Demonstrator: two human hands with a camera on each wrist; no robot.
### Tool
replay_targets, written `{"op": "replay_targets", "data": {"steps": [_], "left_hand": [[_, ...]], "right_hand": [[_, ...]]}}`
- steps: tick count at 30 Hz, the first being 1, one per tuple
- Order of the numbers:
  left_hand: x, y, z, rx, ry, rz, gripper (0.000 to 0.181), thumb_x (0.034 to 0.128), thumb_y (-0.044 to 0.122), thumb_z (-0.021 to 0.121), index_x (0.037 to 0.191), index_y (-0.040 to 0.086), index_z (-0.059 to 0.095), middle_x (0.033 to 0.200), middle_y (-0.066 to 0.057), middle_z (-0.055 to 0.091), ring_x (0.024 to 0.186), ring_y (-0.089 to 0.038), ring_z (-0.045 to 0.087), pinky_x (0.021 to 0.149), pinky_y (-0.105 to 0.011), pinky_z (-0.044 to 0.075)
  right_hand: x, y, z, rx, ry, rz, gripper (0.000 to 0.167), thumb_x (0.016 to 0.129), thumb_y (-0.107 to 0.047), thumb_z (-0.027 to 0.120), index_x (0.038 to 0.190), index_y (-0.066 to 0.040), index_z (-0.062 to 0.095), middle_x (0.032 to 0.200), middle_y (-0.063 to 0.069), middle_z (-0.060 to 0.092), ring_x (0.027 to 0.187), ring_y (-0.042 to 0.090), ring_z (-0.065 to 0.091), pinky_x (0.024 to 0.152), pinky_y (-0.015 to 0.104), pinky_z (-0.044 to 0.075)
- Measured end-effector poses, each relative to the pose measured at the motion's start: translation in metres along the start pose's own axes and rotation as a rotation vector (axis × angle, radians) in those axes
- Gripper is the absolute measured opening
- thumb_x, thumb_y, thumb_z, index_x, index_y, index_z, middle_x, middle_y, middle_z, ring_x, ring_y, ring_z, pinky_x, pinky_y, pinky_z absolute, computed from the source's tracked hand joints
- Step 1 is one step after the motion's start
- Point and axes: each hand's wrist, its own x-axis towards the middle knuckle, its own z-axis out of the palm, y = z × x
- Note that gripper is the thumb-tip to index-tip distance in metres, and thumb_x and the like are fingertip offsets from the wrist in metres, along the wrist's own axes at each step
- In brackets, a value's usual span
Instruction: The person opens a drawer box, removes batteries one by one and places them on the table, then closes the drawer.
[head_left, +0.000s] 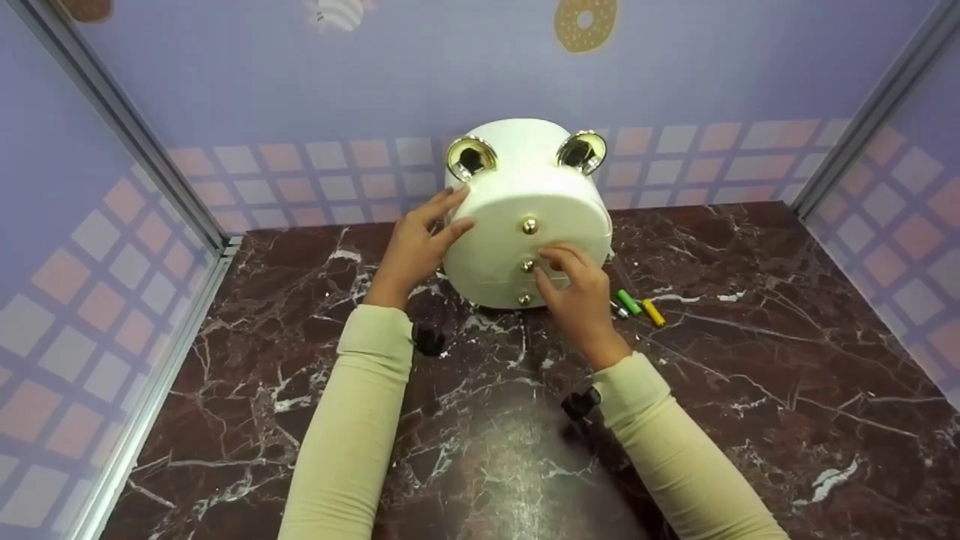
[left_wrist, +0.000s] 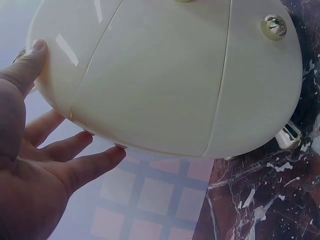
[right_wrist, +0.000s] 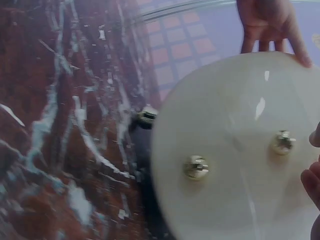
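Note:
A glossy white rounded drawer box stands on the dark marbled table, with a column of gold knobs down its front and two gold-rimmed, ear-like rings on top. My left hand rests against its left side; in the left wrist view the thumb lies at the edge and the nearly straight fingers touch the rim. Beside the middle knob is my right hand, thumb and forefinger bent and apart. In the right wrist view, a gap shows between those fingertips and the nearer knob.
Right of the box lie a small green cylinder, a yellow one and a silvery one, battery-like in shape. A purple wall with checked tiles rises right behind the box. Side panels flank the table.

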Motion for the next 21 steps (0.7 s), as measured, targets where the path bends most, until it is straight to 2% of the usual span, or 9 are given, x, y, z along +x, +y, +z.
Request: {"op": "replay_targets", "data": {"steps": [6,14,21], "left_hand": [[-0.001,0.002,0.0,0.016,0.007,0.003,0.054,0.0858,0.057,0.062,0.136,0.045,0.049,0.155,0.002,0.038,0.144,-0.027,0.035,0.119,-0.05,0.026],[-0.001,0.0,0.005,0.041,0.022,0.055,0.052,0.0895,0.05,0.062,0.139,0.037,0.051,0.152,-0.002,0.042,0.142,-0.023,0.038,0.12,-0.044,0.028],[-0.002,-0.001,0.003,0.043,0.025,0.041,0.052,0.0888,0.054,0.061,0.138,0.04,0.05,0.152,0.0,0.041,0.142,-0.022,0.037,0.12,-0.047,0.026]], "right_hand": [[-0.006,0.0,0.018,0.002,-0.031,0.025,0.018,0.08,-0.006,0.076,0.097,-0.005,0.071,0.097,0.007,0.067,0.083,0.019,0.066,0.077,0.029,0.057],[-0.008,-0.003,0.03,-0.081,0.039,-0.052,0.012,0.08,0.0,0.072,0.092,-0.004,0.07,0.095,0.01,0.065,0.087,0.022,0.063,0.078,0.032,0.054],[-0.009,-0.004,0.037,-0.101,0.065,-0.104,0.013,0.079,0.003,0.07,0.09,-0.004,0.069,0.096,0.01,0.064,0.092,0.028,0.059,0.081,0.038,0.051]]}}
